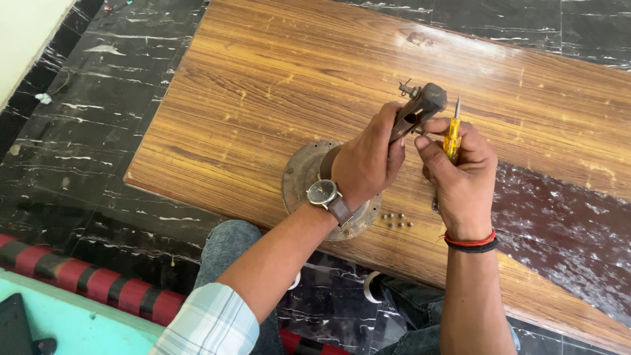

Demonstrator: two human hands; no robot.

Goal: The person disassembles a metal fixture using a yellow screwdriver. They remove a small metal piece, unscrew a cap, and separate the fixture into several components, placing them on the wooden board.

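- Left hand (368,158): closed around a dark brown metal bracket (420,105), gripping its lower part. The bracket is raised off the board and tilted, its upper end pointing up and to the right. A small bolt (407,87) projects from that upper end.
- Left wrist: carries a wristwatch (323,193) with a dark dial and a brown strap. The forearm emerges from a rolled, light checked sleeve (210,322).
- Right hand (460,174): closed on a yellow-handled screwdriver (452,135). The handle sits between thumb and fingers; the metal tip points upward, just beside the bracket. Whether the tip touches the bracket cannot be determined.
- Right wrist: red and black bands (470,242).
- Both hands are close together — fingertips nearly meet below the bracket's upper end.
- Round metal disc (299,177): lies flat on the wooden board (263,79), near the board's front edge. The left hand and wrist cover much of it. Small holes are visible along its rim.
- Loose small screws (396,219): a cluster rests on the board just to the right of the disc, below the hands.
- Wooden board: laid at an angle across a black marble floor (98,131) with white veining.
- The person's knees, in blue jeans (230,246), sit at the board's near edge.
- Lower left: a red-and-black striped mat edge (85,283) borders a turquoise surface (72,325).
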